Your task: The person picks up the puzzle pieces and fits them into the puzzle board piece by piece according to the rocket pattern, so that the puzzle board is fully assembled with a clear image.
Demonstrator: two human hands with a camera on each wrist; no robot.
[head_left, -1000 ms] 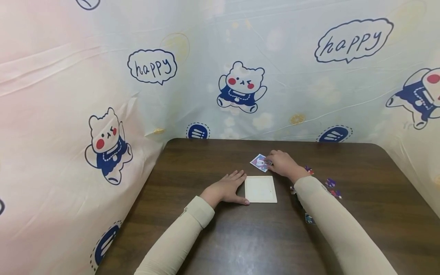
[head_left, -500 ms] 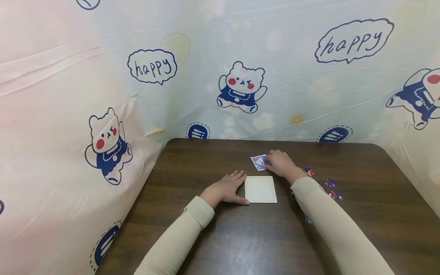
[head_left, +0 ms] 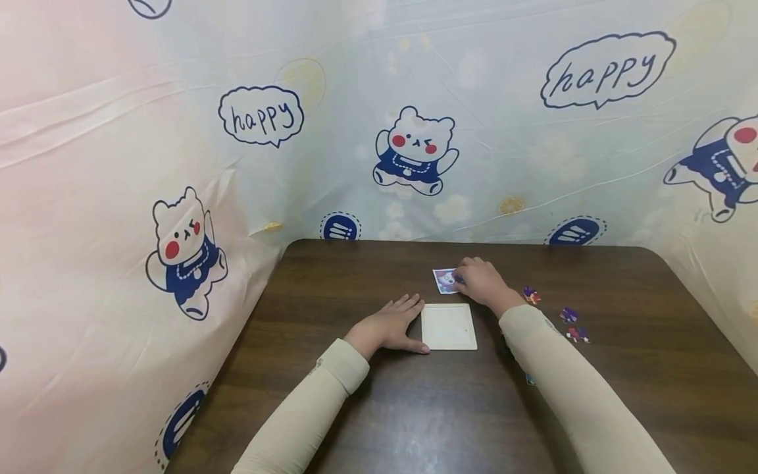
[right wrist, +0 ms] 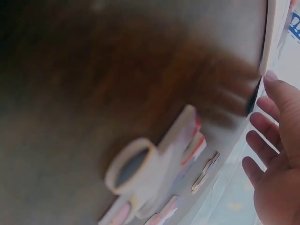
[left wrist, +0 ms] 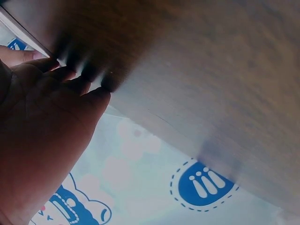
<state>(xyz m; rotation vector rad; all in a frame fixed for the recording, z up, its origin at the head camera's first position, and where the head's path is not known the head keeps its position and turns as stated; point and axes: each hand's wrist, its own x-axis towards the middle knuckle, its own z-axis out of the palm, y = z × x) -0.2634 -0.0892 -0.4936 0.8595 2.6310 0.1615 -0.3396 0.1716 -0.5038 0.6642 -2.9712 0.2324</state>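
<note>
My left hand (head_left: pixel 391 324) rests beside a white square puzzle tray (head_left: pixel 453 347), its thumb and fingertips at the tray's left edge. The fingers lie extended, as the left wrist view of that hand (left wrist: pixel 51 108) also shows. Just behind the tray lies a small square picture (head_left: pixel 443 281) in purple and white. Over its right part is my right hand (head_left: pixel 484 283), fingertips touching it and covering that side. In the right wrist view, thumb and fingers of that hand (right wrist: pixel 281 136) are loosely bent and apart from each other.
Several loose jigsaw pieces lie right of my right forearm: a red and purple one (head_left: pixel 531 295), a purple one (head_left: pixel 569 315) and a red and white one (head_left: pixel 577 335). A bluish piece (head_left: pixel 530 379) shows partly under the sleeve. A printed curtain (head_left: pixel 497 145) hangs behind the brown table (head_left: pixel 355 263).
The small picture has turned under my right fingertips, from a diagonal lie to nearly square with the tray. My right hand has shifted slightly left. The left hand has stayed in place.
</note>
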